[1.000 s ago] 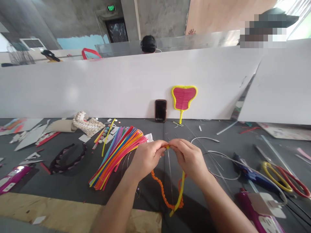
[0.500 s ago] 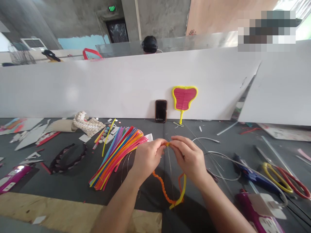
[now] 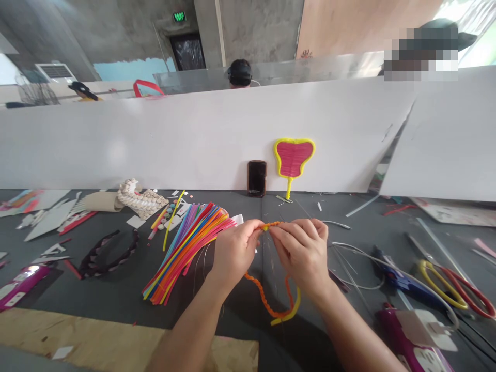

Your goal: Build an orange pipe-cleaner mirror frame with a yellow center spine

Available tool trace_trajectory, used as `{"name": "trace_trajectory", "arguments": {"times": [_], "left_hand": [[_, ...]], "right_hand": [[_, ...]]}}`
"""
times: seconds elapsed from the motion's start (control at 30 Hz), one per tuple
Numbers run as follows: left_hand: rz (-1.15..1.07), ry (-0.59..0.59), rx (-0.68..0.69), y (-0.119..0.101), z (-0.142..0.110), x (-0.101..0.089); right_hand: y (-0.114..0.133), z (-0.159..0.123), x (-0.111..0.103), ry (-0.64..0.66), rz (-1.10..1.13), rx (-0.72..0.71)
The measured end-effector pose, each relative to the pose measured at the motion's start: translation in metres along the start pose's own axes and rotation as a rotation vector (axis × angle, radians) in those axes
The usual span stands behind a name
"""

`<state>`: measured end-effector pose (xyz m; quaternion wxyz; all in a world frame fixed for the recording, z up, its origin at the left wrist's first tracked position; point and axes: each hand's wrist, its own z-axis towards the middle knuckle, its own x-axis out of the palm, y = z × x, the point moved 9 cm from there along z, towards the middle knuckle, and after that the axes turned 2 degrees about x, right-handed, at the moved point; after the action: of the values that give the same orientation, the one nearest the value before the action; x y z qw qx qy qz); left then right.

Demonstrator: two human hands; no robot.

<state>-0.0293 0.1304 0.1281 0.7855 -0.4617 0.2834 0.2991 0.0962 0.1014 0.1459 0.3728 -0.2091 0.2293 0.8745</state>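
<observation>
Both my hands meet over the middle of the dark table. My left hand [image 3: 234, 253] and my right hand [image 3: 300, 253] pinch the top of a twisted orange pipe cleaner [image 3: 267, 299], which hangs down between them in a loop. A yellow pipe cleaner [image 3: 291, 310] runs along the loop's right side and ends below it. A thin wire [image 3: 271, 268] hangs down through the loop. To the left of my left hand lies a fanned bundle of coloured pipe cleaners [image 3: 186, 245].
A pink fan with yellow rim [image 3: 293, 157] and a black phone [image 3: 257, 178] lean on the white partition. Glue guns [image 3: 403, 281] and cables lie at right, red and yellow rings [image 3: 457, 284] beyond. A dark braided headband [image 3: 106, 253] and a shell piece [image 3: 141, 199] lie at left. A person's head shows behind the partition.
The hanging loop has risen and swung right, its yellow tail now flatter. My fingers have shifted along the twisted top, with more orange twist showing between them.
</observation>
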Motion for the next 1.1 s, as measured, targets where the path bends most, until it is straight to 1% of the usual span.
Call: {"name": "trace_trajectory", "arguments": {"times": [0.2, 0.47, 0.53, 0.67, 0.8, 0.87, 0.97, 1.1], "left_hand": [[0.022, -0.037, 0.037, -0.002, -0.001, -0.002], [-0.013, -0.063, 0.032, 0.0, -0.001, -0.008], [-0.058, -0.056, 0.012, 0.002, -0.001, -0.009], [-0.126, -0.005, -0.055, 0.011, 0.001, -0.007], [-0.199, -0.003, -0.131, 0.024, 0.001, -0.007], [-0.236, -0.01, -0.152, 0.028, 0.001, -0.007], [-0.268, -0.013, -0.167, 0.029, 0.0, -0.006], [-0.27, -0.003, -0.147, 0.022, 0.0, -0.006]], "right_hand": [[-0.002, -0.002, 0.002, -0.025, 0.037, 0.045], [-0.005, -0.005, 0.014, 0.047, 0.145, 0.125], [-0.005, -0.006, 0.017, 0.06, 0.144, 0.122], [-0.001, -0.006, 0.02, 0.103, 0.146, 0.076], [0.003, -0.005, 0.021, 0.149, 0.183, 0.042], [0.006, -0.005, 0.022, 0.162, 0.171, 0.024], [0.01, -0.007, 0.022, 0.16, 0.09, 0.006], [0.009, -0.011, 0.026, 0.212, -0.039, 0.045]]}}
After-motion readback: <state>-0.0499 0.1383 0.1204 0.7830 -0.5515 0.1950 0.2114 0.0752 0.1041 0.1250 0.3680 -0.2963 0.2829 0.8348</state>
